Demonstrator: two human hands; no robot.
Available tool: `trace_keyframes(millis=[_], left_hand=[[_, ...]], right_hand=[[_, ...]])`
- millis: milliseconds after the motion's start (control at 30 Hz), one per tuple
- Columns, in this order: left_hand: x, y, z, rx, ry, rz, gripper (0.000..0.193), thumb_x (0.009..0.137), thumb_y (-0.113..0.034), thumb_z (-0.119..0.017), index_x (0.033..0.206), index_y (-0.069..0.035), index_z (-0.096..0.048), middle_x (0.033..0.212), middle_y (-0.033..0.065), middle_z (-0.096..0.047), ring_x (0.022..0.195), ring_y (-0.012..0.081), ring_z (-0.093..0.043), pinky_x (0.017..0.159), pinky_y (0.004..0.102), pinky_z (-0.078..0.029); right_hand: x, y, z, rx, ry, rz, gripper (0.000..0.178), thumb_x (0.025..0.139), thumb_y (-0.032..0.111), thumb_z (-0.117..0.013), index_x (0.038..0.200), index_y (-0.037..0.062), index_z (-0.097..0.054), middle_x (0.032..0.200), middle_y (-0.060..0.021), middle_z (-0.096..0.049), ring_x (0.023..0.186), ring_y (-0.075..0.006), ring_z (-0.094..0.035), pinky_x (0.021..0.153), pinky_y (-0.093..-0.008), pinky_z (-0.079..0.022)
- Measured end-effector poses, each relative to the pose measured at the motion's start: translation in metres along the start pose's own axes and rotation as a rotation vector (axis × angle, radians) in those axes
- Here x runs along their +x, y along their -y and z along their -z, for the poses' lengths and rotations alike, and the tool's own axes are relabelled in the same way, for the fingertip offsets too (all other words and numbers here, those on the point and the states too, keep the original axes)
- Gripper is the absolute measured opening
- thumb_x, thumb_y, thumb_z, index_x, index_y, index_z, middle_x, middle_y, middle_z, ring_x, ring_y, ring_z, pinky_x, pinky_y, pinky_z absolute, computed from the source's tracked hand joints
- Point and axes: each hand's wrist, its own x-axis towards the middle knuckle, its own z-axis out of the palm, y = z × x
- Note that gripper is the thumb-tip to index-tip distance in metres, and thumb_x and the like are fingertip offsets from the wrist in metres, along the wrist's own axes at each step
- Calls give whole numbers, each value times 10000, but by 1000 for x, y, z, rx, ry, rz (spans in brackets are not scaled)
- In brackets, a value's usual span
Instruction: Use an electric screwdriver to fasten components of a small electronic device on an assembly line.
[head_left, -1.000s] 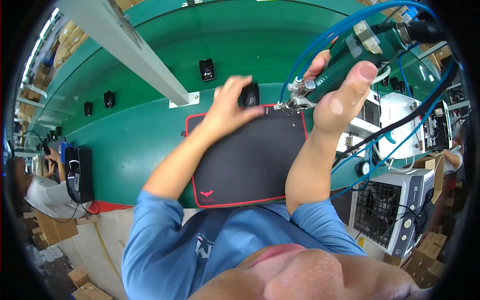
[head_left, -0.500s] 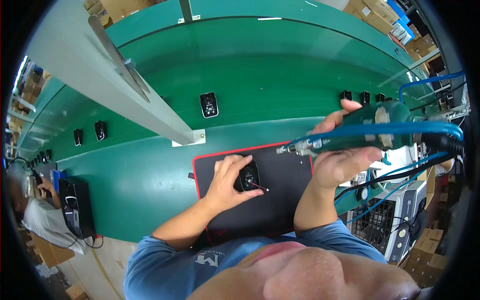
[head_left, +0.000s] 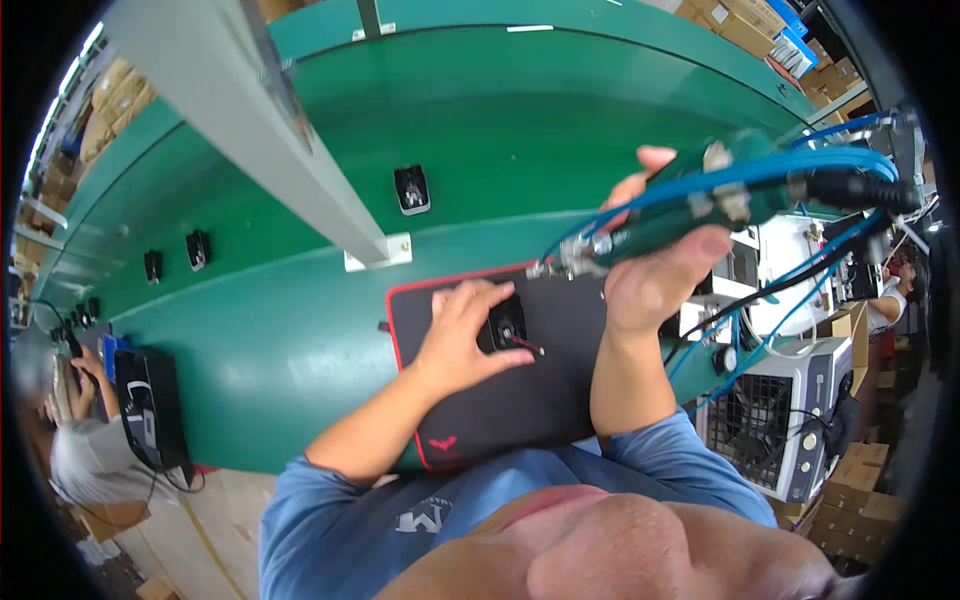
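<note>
My left hand (head_left: 458, 340) holds a small black housing (head_left: 511, 318) on a black mat with a red edge (head_left: 530, 405); thumb and fingers close on its sides. A short thin red lead (head_left: 526, 345) with a pale end sticks out of the housing toward me. In my right hand (head_left: 655, 280) is a green hand-held power screwdriver (head_left: 690, 205), held above the mat's right side. Its metal tip (head_left: 540, 269) points left, up and to the right of the housing and apart from it. Blue hoses (head_left: 760, 175) run along the tool's top.
Similar black housings stand along the green bench (head_left: 270, 340), one straight ahead (head_left: 411, 189). A grey post (head_left: 290, 150) rises left of the mat. A black box (head_left: 150, 410) and another person (head_left: 95, 440) are at the left. Cables and a white fan unit (head_left: 790, 420) are at the right.
The screwdriver has moved left, bringing its tip closer to the housing. My left hand keeps its grip on the housing. The whole view has shifted slightly.
</note>
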Motion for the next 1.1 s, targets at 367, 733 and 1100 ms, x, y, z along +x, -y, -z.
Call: trace_keyframes(millis=[367, 733, 1100], left_hand=[[8, -2, -5, 140, -32, -46, 875, 654, -471, -932, 1343, -72, -569, 1282, 95, -592, 1237, 288, -568, 1049, 437, -349], [2, -9, -15, 117, -5, -112, 835, 694, -539, -887, 1322, -74, -592, 1241, 78, -595, 1201, 258, -550, 1017, 407, -323], [3, -8, -17, 86, -30, -117, 745, 689, -481, -909, 1236, -78, -604, 1192, 68, -606, 1154, 267, -570, 983, 395, -339]], right_hand=[[-4, 66, -15, 194, 96, 231, 573, 1119, 541, -263, 1257, 54, -533, 997, -152, -672, 579, -114, -583, 465, -237, -479], [-38, 74, -6, 39, 107, 117, 862, 1030, 739, -222, 1075, -43, -582, 610, -86, -552, 451, -153, -530, 423, -263, -489], [-45, 71, -6, 190, 119, -72, 915, 983, 813, -260, 1146, -30, -574, 603, -57, -546, 473, -124, -532, 454, -255, -495]])
